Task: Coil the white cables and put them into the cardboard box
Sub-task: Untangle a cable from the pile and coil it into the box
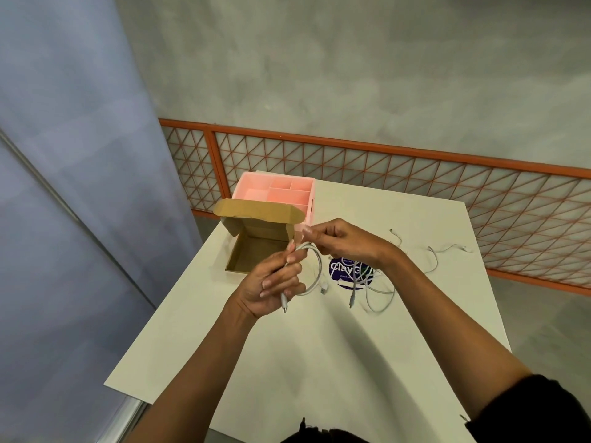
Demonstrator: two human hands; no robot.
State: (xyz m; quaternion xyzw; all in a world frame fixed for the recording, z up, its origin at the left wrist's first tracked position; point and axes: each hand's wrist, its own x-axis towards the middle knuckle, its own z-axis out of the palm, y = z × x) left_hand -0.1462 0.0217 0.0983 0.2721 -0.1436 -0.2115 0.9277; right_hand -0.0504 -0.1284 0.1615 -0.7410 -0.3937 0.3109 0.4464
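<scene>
A white desk point(319, 346) fills the middle of the frame, under a grey wall. Your left hand point(271, 282) grips a looped white cable point(315, 266) at centre; your right hand point(345, 241) pinches the same loop's top. The open cardboard box point(256, 247) sits just left, loose cables point(377, 292) right of centre.

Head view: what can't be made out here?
- Purple sticker: text cut by the right hand and cables.
- Loose white cables: count unclear, tangled under the right wrist.
- Cardboard box: near corner hidden by the left hand.
- Pink organizer: front hidden by the box flap.
</scene>
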